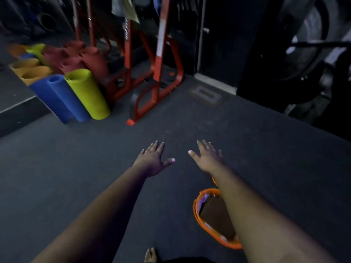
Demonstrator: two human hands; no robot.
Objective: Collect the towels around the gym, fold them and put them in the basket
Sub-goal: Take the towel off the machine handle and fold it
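Observation:
Both my arms reach forward over the dark gym floor. My left hand [154,158] and my right hand [207,157] are spread flat, palms down, holding nothing. An orange basket [197,211] stands on the floor under my right forearm, which hides part of it. Inside lies a folded brown towel [216,217], with a bit of purple cloth [203,198] at the rim. A pale cloth [126,8] hangs high on the red rack at the top of the view, blurred.
A red metal rack [157,69] stands ahead. Rolled mats lean left of it, blue [60,95], yellow-green [89,93], several red and orange ones behind. A raised platform edge [17,109] runs at left. Dark equipment [307,54] fills the right. My bare foot [151,255] shows below.

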